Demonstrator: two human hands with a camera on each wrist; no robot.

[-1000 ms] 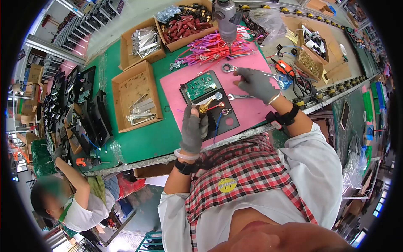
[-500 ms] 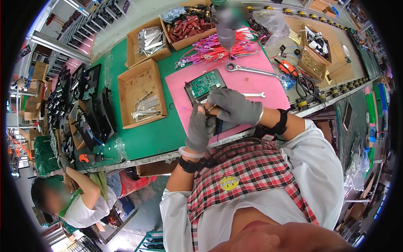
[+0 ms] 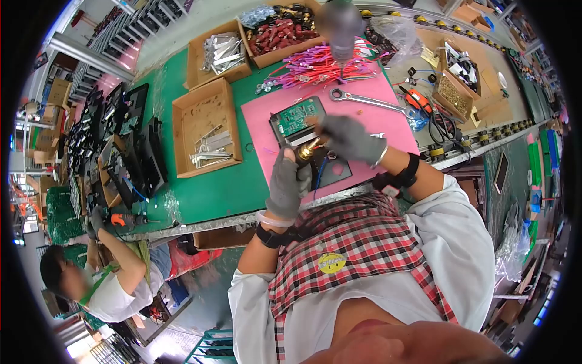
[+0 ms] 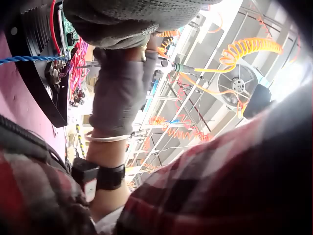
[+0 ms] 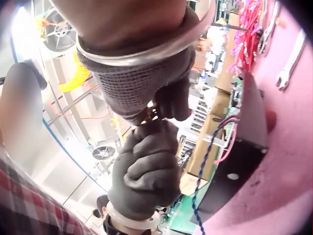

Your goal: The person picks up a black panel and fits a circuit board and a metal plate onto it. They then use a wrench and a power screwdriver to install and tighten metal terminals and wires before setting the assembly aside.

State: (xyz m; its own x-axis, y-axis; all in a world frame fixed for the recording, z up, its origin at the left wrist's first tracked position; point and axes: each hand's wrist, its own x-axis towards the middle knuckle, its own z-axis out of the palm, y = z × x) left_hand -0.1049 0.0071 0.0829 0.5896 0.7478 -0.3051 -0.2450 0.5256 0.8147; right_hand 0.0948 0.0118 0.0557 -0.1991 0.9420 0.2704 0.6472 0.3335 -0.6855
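Note:
My gloved left hand (image 3: 286,185) grips a brass fitting (image 3: 307,149) with a dark base, its brass end pointing up and right. Motion blurs my gloved right hand (image 3: 353,141), whose fingertips are right at the fitting's brass end. In the right wrist view, brass shows between the right hand's fingers above the left fist; I cannot tell whether they pinch it. Below both hands a black case (image 3: 336,172) with a green circuit board (image 3: 297,119) lies on the pink mat (image 3: 394,130). A twisted blue wire (image 5: 199,188) comes off the case.
A ratchet wrench (image 3: 370,100) lies behind the right hand; an open-end wrench (image 5: 289,63) is partly covered in the head view. Red and purple wires (image 3: 327,64) heap at the back, under a hanging driver (image 3: 343,45). A cardboard box (image 3: 180,115) holds metal strips. Another person works at left.
The right hand first came down from the ratchet wrench to the fitting in the left hand. It has since shifted slightly up and right, leaving the brass visible again. The left hand keeps its grip.

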